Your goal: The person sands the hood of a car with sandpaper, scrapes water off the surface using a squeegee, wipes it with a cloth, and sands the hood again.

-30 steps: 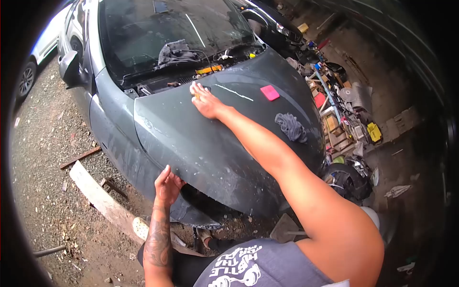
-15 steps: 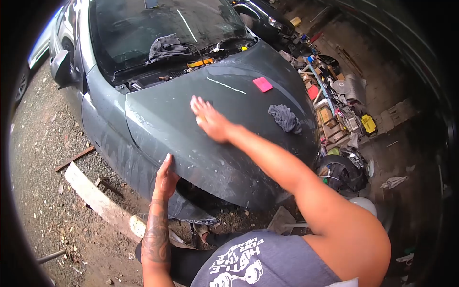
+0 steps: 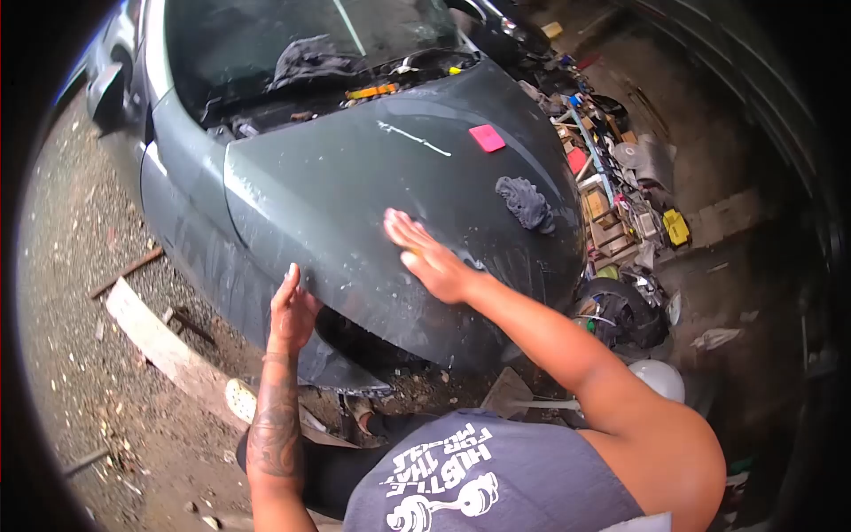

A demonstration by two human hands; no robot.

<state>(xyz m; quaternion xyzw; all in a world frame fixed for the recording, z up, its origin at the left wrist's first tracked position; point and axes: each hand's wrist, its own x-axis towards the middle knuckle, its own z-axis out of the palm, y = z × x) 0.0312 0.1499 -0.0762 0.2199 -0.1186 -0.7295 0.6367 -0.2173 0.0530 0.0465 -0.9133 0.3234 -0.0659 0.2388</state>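
Observation:
A dark grey car hood, wet-looking and streaked, fills the middle of the view. My right hand lies flat on it with fingers stretched out. A small yellowish spot shows between those fingers; I cannot make out what it is, and anything under the palm is hidden. My left hand rests at the hood's front edge, thumb pointing up and fingers partly hidden, beside a dark opening in the front. Farther up the hood lie a pink rectangular pad and a crumpled grey cloth.
Another dark cloth sits at the windshield base near an orange object. Tools, boxes and a yellow case crowd the ground to the right. A long pale panel lies on the gravel at left, and a white rounded object stands near my right elbow.
My right hand has slid across the hood, toward me and to the right, still flat. The left hand stays by the front edge. The camera view has shifted slightly.

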